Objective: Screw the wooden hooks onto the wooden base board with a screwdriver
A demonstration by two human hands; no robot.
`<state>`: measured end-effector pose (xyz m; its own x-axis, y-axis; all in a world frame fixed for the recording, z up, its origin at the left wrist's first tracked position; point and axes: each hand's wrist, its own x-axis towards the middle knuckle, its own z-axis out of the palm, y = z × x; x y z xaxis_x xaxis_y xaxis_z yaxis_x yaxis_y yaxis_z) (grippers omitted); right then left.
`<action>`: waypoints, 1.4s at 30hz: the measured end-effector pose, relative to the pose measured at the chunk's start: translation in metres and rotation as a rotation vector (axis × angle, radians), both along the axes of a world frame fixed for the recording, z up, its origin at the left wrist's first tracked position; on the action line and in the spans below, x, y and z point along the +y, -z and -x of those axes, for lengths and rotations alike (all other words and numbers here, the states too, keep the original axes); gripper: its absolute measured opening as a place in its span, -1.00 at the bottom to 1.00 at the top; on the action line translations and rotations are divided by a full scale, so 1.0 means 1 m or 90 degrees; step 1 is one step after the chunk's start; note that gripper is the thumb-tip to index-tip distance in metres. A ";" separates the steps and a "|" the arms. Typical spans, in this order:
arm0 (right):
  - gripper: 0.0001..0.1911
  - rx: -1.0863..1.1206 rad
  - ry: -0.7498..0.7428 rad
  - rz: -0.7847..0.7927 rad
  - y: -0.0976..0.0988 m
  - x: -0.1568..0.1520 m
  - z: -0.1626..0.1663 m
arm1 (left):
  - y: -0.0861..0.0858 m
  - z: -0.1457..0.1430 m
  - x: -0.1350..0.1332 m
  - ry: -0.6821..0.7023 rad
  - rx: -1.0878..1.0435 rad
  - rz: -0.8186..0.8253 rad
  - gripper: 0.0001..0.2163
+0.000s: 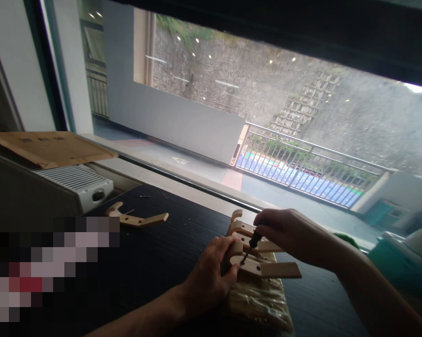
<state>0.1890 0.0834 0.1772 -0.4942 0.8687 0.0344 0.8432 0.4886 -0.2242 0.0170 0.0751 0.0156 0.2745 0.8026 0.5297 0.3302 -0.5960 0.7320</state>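
Note:
My right hand [279, 229] is closed around the dark handle of a screwdriver [254, 241]. Its shaft slants down to a hole in the nearest wooden hook [279, 270], a pale piece with a curved end and a flat, angled arm. At that hook's curved end, my left hand [216, 264] grips it between thumb and fingers. Behind it more wooden hooks [244, 228] of the same shape stand in a row, partly covered by my hands. They rest on a block wrapped in clear, wrinkled plastic [260, 302]. Whether a screw sits under the tip cannot be made out.
Another wooden hook [141, 220] lies on the dark table [155, 271] at the left, with small bits scattered near it. A brown envelope [53, 147] tops a white appliance [91, 185]. A teal container [396, 262] stands at the right. Behind the table is a window.

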 end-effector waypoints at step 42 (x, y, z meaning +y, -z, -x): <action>-0.76 0.013 -0.022 0.053 0.005 0.002 0.003 | -0.004 0.001 -0.001 0.002 -0.008 0.007 -0.59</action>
<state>0.1864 0.0852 0.1718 -0.5240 0.8513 -0.0264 0.8209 0.4965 -0.2820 0.0164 0.0741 0.0197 0.2702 0.8078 0.5239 0.3193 -0.5885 0.7428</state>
